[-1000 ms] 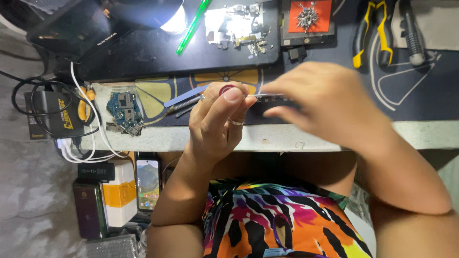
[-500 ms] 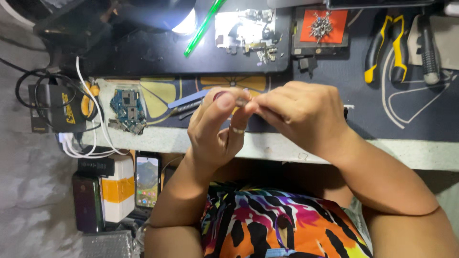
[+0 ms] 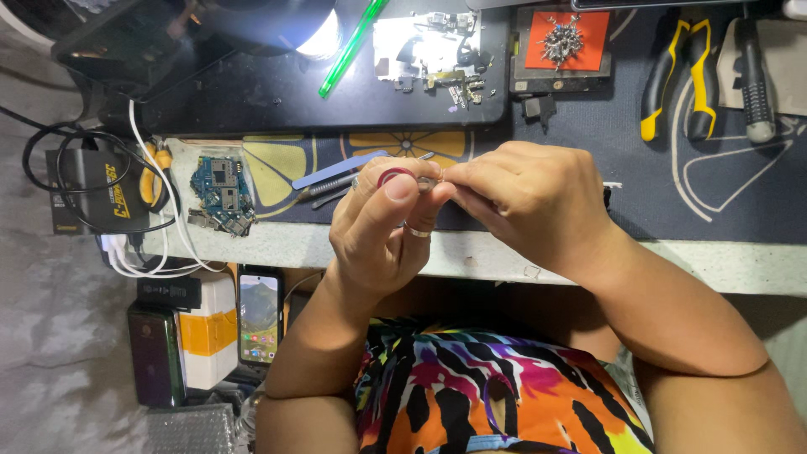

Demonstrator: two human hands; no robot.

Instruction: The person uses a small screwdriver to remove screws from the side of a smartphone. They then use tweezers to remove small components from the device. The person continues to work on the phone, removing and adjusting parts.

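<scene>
Nearest, a bright multicoloured patterned garment, forearms rising from it toward the pale bench edge. Above that edge, left hand curled, thumb and fingers pinched on a small dark-red ring-shaped part; right hand pressed up against it, fingertips closed on the same tiny piece (what lies between the fingers too small to make out). Just behind, a light-blue flat plastic pry tool on the dark patterned mat. Left of it, a blue bare circuit board. Farther back, yellow-and-black pliers and a green plastic stick.
</scene>
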